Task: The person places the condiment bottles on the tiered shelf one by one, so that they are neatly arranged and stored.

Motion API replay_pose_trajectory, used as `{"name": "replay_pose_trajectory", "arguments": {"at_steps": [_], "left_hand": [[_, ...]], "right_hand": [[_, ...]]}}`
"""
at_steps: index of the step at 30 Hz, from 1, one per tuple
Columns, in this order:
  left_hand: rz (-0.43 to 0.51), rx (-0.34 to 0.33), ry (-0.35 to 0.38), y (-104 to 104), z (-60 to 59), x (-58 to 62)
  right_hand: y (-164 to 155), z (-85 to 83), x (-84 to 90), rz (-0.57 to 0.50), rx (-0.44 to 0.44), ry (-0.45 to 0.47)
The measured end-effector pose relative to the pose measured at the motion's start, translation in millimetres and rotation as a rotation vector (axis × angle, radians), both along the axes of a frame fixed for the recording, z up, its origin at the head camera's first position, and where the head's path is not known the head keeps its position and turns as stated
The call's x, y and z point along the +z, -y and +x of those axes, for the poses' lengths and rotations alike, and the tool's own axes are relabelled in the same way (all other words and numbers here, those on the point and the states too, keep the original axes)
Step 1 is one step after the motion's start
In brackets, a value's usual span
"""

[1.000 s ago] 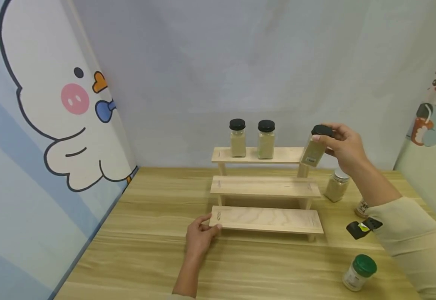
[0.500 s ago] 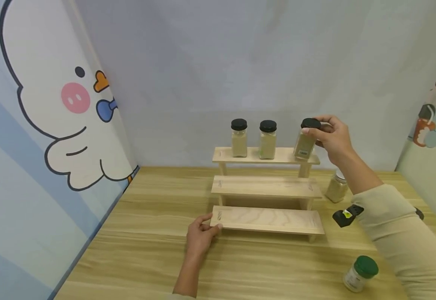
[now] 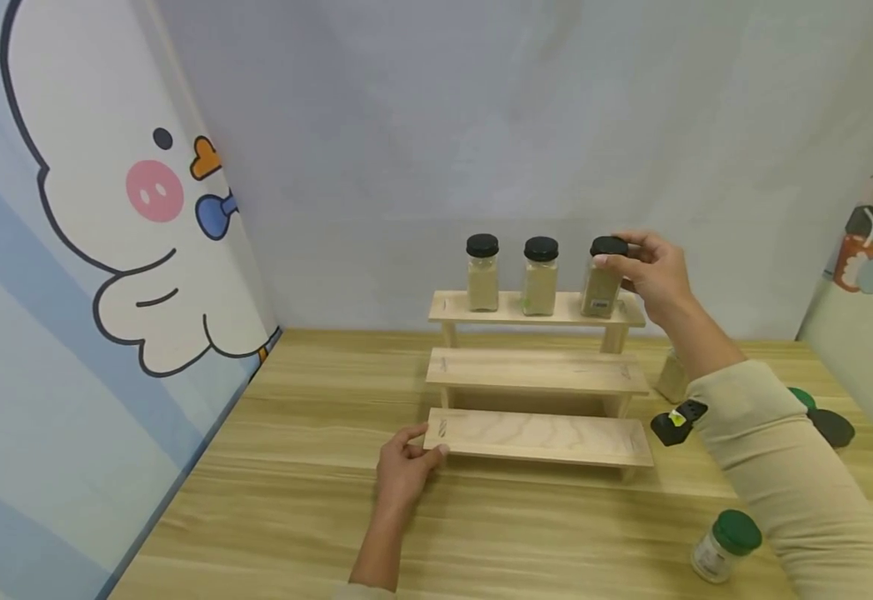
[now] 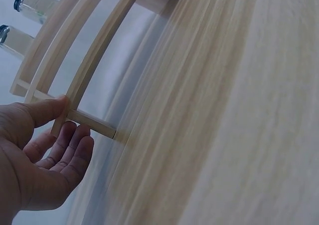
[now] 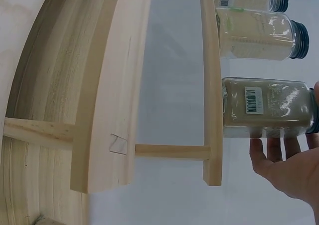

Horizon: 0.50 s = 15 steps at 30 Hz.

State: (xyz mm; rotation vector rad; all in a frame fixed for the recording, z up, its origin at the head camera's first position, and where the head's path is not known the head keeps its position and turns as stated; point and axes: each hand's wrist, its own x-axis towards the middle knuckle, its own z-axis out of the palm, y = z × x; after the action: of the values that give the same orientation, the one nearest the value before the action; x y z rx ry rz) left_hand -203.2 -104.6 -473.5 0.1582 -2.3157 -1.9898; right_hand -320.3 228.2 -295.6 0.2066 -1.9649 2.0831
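Observation:
A square glass spice jar [image 3: 599, 292] with a black lid stands upright at the right end of the rack's top shelf [image 3: 510, 305]. My right hand [image 3: 660, 277] grips it near the lid, thumb in front. In the right wrist view the base of this jar [image 5: 269, 108] meets the shelf, and its barcode label shows. Two similar jars stand to its left, a middle jar [image 3: 540, 287] and a left jar [image 3: 483, 283]. My left hand [image 3: 404, 471] pinches the left end of the bottom shelf [image 3: 541, 437], with its thumb on one face and fingers behind in the left wrist view.
Behind my right forearm a jar [image 3: 672, 379] is partly hidden. A green-lidded jar [image 3: 725, 546] stands at the front right. Farther right, a dark lid [image 3: 832, 428] and a green lid [image 3: 802, 398] show past the sleeve. The middle shelf [image 3: 537, 371] is bare wood.
My right hand has brought the jar leftward from beyond the shelf's right end, straightening it from tilted to upright on the top shelf. My left hand keeps its hold on the bottom shelf.

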Motion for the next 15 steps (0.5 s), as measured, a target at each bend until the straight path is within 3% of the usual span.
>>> {"name": "replay_pose_trajectory", "arguments": {"at_steps": [12, 15], "left_hand": [[-0.015, 0.002, -0.005, 0.0, 1.0, -0.4], [-0.01, 0.001, -0.007, 0.2, 0.4, -0.9]], "right_hand": [[2.5, -4.0, -4.4, 0.057, 0.022, -0.011], [1.6, -2.9, -4.5, 0.132, 0.036, -0.003]]}}
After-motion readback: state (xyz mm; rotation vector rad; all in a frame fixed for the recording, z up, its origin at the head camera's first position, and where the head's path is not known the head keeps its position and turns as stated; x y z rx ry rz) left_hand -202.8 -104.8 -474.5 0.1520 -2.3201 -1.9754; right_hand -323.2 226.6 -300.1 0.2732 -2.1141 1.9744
